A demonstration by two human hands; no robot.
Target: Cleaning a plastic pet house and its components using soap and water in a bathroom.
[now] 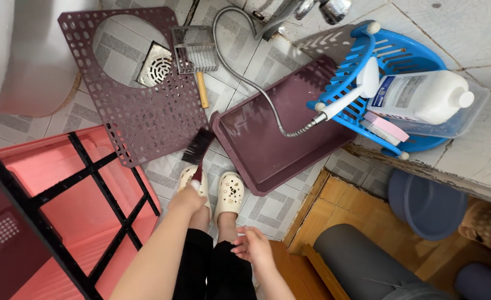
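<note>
My left hand is closed around the handle of a small black-bristled brush, its bristles pointing away over the tiled floor between a perforated maroon panel and a maroon tray. My right hand hangs empty above my knee with its fingers loosely apart. A shower hose with a white spray head lies across the tray. Below my hands are my cream clogs.
A pink box with a black frame stands at the left. A blue basket holds a white bottle and a pink brush. A metal scoop and floor drain lie further off. A grey basin is at the right.
</note>
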